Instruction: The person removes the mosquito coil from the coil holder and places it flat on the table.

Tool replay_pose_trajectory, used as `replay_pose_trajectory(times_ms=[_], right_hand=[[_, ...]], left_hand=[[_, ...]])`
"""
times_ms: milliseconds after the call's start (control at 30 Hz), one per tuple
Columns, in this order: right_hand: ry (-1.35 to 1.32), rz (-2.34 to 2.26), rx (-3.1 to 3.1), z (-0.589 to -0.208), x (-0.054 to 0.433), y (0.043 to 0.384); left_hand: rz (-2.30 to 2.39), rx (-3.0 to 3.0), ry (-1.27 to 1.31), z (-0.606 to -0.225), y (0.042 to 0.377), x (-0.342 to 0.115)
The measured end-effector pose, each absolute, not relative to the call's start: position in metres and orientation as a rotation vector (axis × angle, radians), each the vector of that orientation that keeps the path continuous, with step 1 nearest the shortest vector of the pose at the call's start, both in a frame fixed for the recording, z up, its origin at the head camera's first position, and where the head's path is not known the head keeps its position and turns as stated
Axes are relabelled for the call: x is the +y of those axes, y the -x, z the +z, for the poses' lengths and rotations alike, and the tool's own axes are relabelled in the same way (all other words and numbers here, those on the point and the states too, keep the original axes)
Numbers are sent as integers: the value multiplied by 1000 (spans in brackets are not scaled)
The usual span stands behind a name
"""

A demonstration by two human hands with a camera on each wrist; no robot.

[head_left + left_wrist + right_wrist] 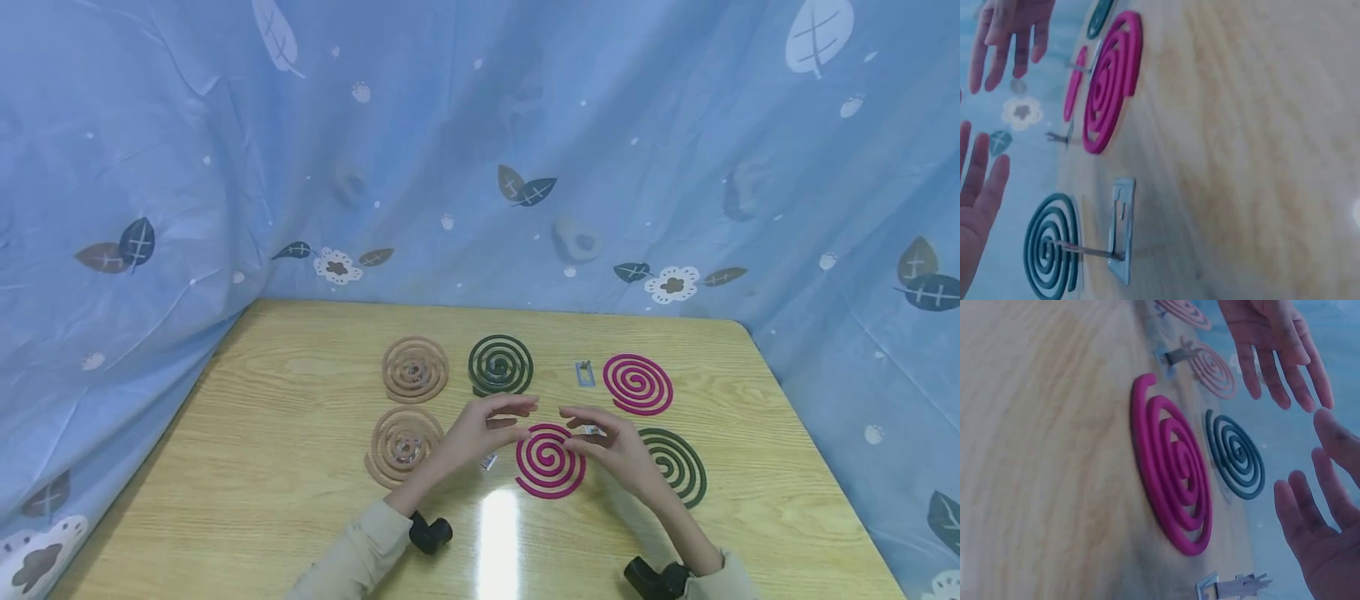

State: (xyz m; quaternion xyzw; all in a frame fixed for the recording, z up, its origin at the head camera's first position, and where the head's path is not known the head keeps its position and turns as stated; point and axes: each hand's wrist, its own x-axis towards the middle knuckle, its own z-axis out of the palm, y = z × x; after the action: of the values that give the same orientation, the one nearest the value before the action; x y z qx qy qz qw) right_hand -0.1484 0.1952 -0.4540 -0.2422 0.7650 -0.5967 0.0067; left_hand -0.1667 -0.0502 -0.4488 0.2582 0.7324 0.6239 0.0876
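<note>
Both hands hover over the front pink mosquito coil (550, 457), fingers loosely bent and facing each other with a gap between. My left hand (487, 425) holds nothing; in the left wrist view it shows at the lower left edge. A small metal coil stand (488, 460) lies below that wrist, its prong upright in the left wrist view (1124, 231). Likewise bare, my right hand (611, 446) is above the pink coil's right side. Another metal stand (1238, 587) lies beneath its fingers. A green coil (666, 468) is to the right, partly hidden by the forearm.
Two tan coils (415, 371) lie on the left, with shiny metal bits at their centres. At the back are a green coil (501, 365), a metal stand (585, 374) and another pink coil (637, 384). A blue patterned cloth (450, 150) hangs behind the wooden table (285, 467).
</note>
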Motion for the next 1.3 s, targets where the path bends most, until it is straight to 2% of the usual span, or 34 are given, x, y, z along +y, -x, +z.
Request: replay_pose_trajectory(times_ms=[300, 1000, 1300], right_hand=[[783, -1865, 2335, -452, 187, 164], [764, -1771, 2287, -445, 172, 221], [696, -1823, 2176, -447, 162, 246]], left_hand=[[1866, 2226, -818, -445, 183, -56], [1801, 2408, -645, -447, 224, -77], [1739, 2499, -434, -443, 234, -82]])
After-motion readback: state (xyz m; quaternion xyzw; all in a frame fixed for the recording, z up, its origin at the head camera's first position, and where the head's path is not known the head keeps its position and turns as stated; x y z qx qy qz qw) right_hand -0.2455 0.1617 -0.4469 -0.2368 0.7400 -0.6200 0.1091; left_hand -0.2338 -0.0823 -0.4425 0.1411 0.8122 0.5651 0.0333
